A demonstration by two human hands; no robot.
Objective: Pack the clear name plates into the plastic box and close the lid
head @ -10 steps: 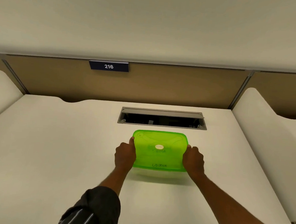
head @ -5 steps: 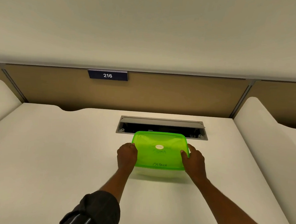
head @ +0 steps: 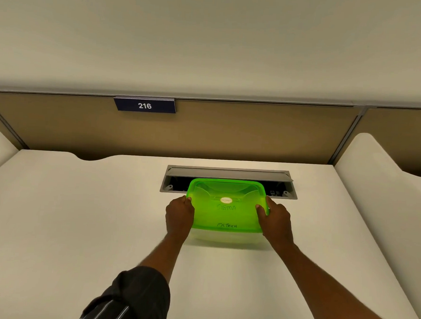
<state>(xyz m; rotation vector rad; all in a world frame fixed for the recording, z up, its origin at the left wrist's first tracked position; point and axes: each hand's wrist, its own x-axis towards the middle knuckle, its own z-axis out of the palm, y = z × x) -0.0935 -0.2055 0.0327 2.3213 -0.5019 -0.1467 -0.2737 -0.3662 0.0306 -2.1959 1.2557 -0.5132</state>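
The plastic box (head: 224,236) sits on the white desk (head: 77,225), just in front of the open cable slot (head: 229,182), w/ its green lid (head: 226,207) on top. Lid has a small round sticker and handwriting. The left hand (head: 179,216) grips the lid's left edge, thumb on top, fingers curled down the side. The right hand (head: 276,221) grips the right edge the same way, thumb over the rim. Name plates: cannot tell if inside. On the back partition hangs a dark sign (head: 145,105) w/ no. 216.
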